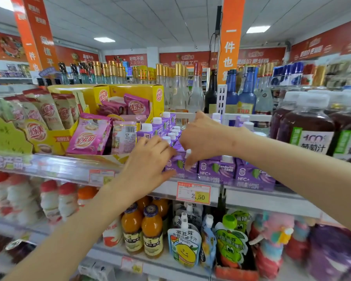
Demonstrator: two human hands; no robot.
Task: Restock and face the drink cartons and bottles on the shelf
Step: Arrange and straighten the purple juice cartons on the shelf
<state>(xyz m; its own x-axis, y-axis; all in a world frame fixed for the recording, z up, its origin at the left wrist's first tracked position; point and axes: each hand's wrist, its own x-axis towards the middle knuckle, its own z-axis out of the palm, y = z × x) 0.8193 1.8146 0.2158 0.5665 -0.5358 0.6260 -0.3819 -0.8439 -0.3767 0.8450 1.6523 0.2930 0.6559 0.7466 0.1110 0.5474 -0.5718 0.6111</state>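
Observation:
Several small purple drink cartons (217, 169) with white caps stand in rows on the top shelf (251, 196), middle of the view. My left hand (148, 159) grips the left side of the front-left purple carton (175, 164), thumb low on its face. My right hand (203, 136) comes from the right and pinches the same carton from above, one finger pointing down over its front. More purple cartons (162, 124) run back behind my hands. Large dark grape juice bottles (310, 126) with white caps stand at the right.
Pink and yellow snack packs (89, 134) in yellow boxes fill the shelf's left. Glass liquor bottles (178, 88) stand behind. A price tag (194, 192) reading 2.50 hangs on the shelf edge. Below are orange juice bottles (142, 230) and spouted pouches (184, 246).

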